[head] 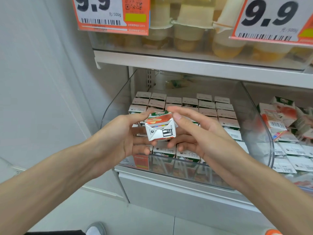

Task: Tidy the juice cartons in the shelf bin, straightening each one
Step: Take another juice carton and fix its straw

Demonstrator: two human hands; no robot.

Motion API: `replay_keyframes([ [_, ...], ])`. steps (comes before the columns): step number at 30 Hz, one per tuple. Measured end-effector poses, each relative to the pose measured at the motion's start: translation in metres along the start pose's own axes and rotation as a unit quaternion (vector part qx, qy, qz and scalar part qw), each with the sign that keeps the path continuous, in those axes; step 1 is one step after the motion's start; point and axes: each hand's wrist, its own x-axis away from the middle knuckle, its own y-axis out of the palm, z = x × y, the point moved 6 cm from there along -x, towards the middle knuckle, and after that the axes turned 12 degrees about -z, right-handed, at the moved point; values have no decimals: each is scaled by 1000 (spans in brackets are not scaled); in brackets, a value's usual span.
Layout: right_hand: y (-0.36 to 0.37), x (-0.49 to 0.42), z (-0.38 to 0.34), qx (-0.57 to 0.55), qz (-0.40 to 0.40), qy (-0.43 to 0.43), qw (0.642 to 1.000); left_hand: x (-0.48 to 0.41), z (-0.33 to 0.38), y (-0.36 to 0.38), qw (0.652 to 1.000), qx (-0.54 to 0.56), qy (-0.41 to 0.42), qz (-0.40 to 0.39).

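Observation:
A small juice carton [160, 128], white with red and green print, is held above the clear shelf bin [264, 133], its white folded end facing me. My left hand [125, 136] grips it from the left, thumb along its top edge. My right hand [194, 131] holds it from the right, thumb on the upper right corner and fingers underneath. Inside the bin, several cartons [208, 106] stand upright in neat rows with their white tops showing.
To the right, a neighbouring bin holds jumbled cartons [277, 119] lying at odd angles. The shelf above [186, 63] carries fruit cups [189, 31] behind two 9.9 price tags [111, 14]. A white wall panel is at the left, grey floor below.

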Motion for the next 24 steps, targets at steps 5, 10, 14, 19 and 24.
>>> replay_keyframes([
  [5, -4, -1, 2, -11, 14, 3, 1000, -1, 1, 1, 1000, -11, 3, -1],
  [10, -7, -3, 2, 12, 15, -6, 1000, -2, 6, -4, 995, -88, 43, 3],
  [14, -14, -3, 4, 63, 19, 6, 998, 2, 10, -6, 982, -167, 83, -12],
  [19, -13, -1, 1, 107, 13, -12, 994, 5, 17, -7, 959, -248, 140, 3],
  [24, -14, 0, -1, 109, 25, -30, 993, 5, 20, -7, 937, -297, 185, 13],
])
